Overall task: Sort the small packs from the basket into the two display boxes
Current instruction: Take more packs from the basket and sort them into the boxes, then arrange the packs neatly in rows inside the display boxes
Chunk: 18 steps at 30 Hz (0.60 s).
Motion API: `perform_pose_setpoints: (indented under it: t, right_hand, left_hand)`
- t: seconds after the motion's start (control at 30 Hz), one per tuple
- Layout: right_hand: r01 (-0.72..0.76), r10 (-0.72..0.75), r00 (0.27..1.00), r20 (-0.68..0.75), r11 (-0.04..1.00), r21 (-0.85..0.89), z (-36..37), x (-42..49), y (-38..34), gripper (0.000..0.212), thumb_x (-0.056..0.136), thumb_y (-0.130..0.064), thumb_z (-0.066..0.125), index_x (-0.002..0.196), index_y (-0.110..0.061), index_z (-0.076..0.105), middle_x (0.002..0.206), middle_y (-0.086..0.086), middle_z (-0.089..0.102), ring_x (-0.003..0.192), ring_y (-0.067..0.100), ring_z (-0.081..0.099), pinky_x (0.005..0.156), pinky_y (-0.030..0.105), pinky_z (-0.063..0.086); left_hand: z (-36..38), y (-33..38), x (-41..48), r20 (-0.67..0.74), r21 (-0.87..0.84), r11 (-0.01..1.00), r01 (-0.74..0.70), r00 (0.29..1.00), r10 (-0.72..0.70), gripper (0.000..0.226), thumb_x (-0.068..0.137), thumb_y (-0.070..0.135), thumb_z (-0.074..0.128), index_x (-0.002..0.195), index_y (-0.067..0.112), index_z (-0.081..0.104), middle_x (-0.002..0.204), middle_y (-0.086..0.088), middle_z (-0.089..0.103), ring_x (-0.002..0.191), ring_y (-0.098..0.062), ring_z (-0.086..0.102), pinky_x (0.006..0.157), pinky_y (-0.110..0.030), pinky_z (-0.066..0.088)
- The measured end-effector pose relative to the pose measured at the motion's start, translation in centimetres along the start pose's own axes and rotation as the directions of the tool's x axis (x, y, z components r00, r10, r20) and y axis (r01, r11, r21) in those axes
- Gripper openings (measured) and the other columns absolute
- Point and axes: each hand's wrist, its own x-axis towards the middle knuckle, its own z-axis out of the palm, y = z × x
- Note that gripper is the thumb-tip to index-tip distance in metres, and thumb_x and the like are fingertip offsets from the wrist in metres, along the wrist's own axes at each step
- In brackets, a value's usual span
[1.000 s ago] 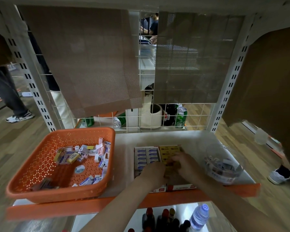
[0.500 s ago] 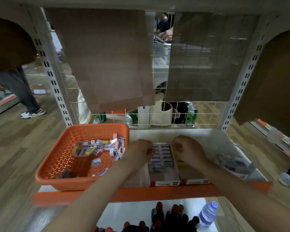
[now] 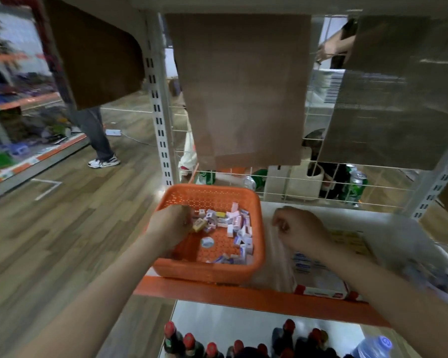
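The orange basket (image 3: 256,264) stands on the white shelf and holds several small packs (image 3: 237,224), mostly white, purple and pink. My left hand (image 3: 167,227) reaches into the basket's left side, and its curled fingers close on a yellow pack (image 3: 199,225). My right hand (image 3: 301,232) hovers just right of the basket with its fingers curled in and nothing visible in it. Under my right forearm lie the two display boxes. The left box (image 3: 304,266) holds blue-white packs, and the right box (image 3: 351,241) holds yellow ones.
A clear plastic tub (image 3: 424,272) stands blurred at the far right of the shelf. Brown mats (image 3: 241,86) hang over the wire grid, with green cans (image 3: 354,186) behind it. Dark bottles (image 3: 189,342) and a water bottle (image 3: 375,346) stand on the shelf below. A person's legs (image 3: 96,135) are at left.
My left hand has moved from the display boxes into the basket. My right hand has left the yellow box and shifted left. The view has swung to the left.
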Motion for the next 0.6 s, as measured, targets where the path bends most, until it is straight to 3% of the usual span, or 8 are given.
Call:
perform_pose_setpoints:
  t: [0.17,0.3,0.37,0.47,0.6]
  right_hand:
    - [0.192,-0.217,0.952,0.217,0.972,0.133,3.4,4.1,-7.1,0.02,0.08,-0.011,0.063,0.096,-0.023,0.066,0.095,-0.004,0.067,0.087,0.011,0.061,0.079,0.027,0.047]
    - [0.206,-0.32,0.821,0.473,0.938,0.277,5.3,5.6,-9.9,0.032,0.077,-0.006,0.068,0.108,-0.015,0.067,0.106,0.004,0.067,0.095,0.017,0.062,0.084,0.039,0.052]
    - [0.175,-0.287,0.763,0.579,0.954,0.243,6.2,5.9,-10.1,0.041,0.077,-0.004,0.066,0.117,-0.013,0.063,0.112,0.008,0.065,0.096,0.023,0.064,0.084,0.042,0.054]
    - [0.13,-0.223,0.726,0.65,0.973,0.189,7.5,5.9,-9.8,0.047,0.08,-0.005,0.061,0.126,-0.017,0.057,0.11,0.006,0.061,0.091,0.026,0.066,0.076,0.044,0.057]
    - [0.151,-0.254,0.768,0.589,0.964,0.219,8.0,5.2,-10.2,0.026,0.086,-0.003,0.058,0.111,-0.005,0.064,0.093,0.008,0.058,0.09,0.024,0.06,0.069,0.028,0.043]
  left_hand:
    - [0.4,-2.3,-0.6,0.195,0.132,0.991,-0.029,0.981,0.003,0.034,0.086,0.02,0.053,0.12,0.021,0.053,0.112,-0.002,0.065,0.105,-0.025,0.061,0.08,-0.034,0.05]
    - [0.6,-3.0,-0.5,0.312,0.035,0.996,-0.083,0.948,0.068,0.038,0.089,0.013,0.057,0.126,0.012,0.054,0.123,-0.009,0.06,0.104,-0.017,0.058,0.072,-0.02,0.051]
    - [0.5,-2.7,-0.5,0.35,0.06,0.985,-0.163,0.927,0.132,0.033,0.087,0.015,0.057,0.12,0.016,0.057,0.12,-0.006,0.061,0.105,-0.022,0.059,0.078,-0.027,0.048]
    - [1.3,-3.1,-0.1,0.457,0.042,0.988,-0.147,0.882,0.112,0.019,0.089,0.015,0.051,0.105,0.019,0.06,0.108,-0.002,0.062,0.095,-0.022,0.057,0.07,-0.025,0.038]
    - [1.4,-2.6,0.3,0.52,0.063,0.988,-0.141,0.849,0.088,0.027,0.093,0.015,0.048,0.118,0.016,0.058,0.11,-0.002,0.059,0.098,-0.021,0.055,0.071,-0.024,0.035]
